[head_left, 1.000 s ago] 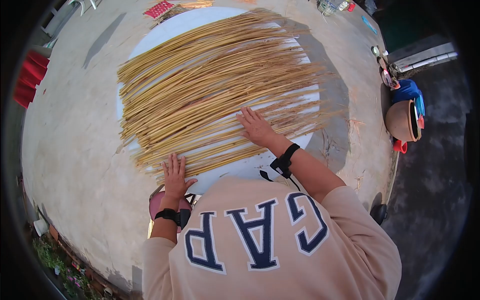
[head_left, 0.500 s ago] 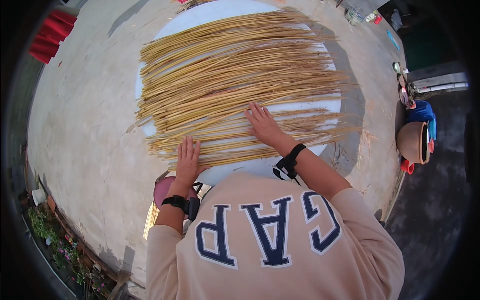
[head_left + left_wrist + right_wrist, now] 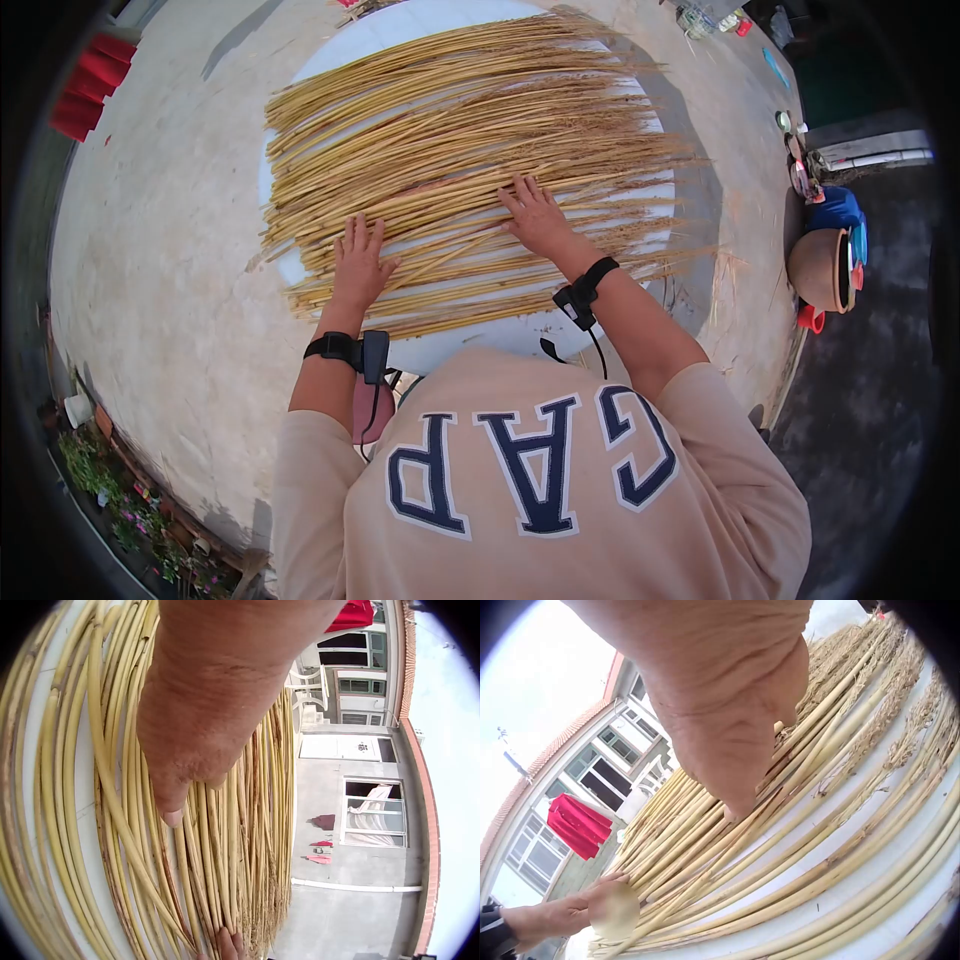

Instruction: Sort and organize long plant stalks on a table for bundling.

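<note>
Long dry yellow stalks [image 3: 400, 150] with feathery brown seed heads [image 3: 620, 145] lie side by side across a round white table [image 3: 460, 338]. My left hand [image 3: 360, 268] rests fingers-forward on the stalks left of the middle, at the near edge of the thick layer. To its right, my right hand [image 3: 541, 224] touches the same layer with spread fingertips. In the left wrist view the thumb [image 3: 173, 816] lies along the stalks. The right wrist view shows the right hand [image 3: 720, 712] over them, its other fingers mostly hidden. A few looser stalks [image 3: 450, 305] lie nearer the body, one slanting across others.
A pinkish stool [image 3: 370, 405] stands under the table's near left side. Right of the table are a clay pot [image 3: 818, 270] and a red container [image 3: 811, 319]. Potted plants [image 3: 130, 510] line the lower left. Red cloth [image 3: 92, 85] hangs at upper left.
My left hand has moved forward from the stalks by the near edge to the thick layer. My right hand has moved slightly forward against that layer. The head view has shifted.
</note>
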A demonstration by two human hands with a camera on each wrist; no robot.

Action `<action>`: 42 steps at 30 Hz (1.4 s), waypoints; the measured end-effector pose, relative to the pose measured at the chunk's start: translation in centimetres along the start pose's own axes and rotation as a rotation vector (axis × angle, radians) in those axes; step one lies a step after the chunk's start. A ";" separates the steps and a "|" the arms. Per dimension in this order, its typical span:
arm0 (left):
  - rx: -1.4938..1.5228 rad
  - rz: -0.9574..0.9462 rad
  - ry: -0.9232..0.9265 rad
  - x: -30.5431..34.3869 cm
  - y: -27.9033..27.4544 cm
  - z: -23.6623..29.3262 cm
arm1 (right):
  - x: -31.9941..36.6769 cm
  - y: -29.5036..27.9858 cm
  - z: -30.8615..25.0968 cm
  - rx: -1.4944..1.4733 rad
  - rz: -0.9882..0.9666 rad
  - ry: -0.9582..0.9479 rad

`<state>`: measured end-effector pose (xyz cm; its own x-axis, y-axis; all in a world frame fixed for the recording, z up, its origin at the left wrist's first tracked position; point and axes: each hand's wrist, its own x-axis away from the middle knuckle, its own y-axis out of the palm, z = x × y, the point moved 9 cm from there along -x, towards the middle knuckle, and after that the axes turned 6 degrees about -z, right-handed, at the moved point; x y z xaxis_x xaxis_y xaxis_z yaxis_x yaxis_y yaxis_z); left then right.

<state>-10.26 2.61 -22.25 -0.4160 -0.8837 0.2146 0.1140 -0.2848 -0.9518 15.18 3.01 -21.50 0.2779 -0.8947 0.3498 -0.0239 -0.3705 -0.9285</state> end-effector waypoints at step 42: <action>0.190 0.231 -0.035 -0.9 0.5 -1.2 | 0.4 -0.4 4.0 -0.106 0.121 0.022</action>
<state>-10.93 3.71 -23.14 -0.3287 -0.9444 0.0075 0.3704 -0.1362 -0.9188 19.16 3.75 -21.51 0.2458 -0.9392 0.2399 -0.1573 -0.2828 -0.9462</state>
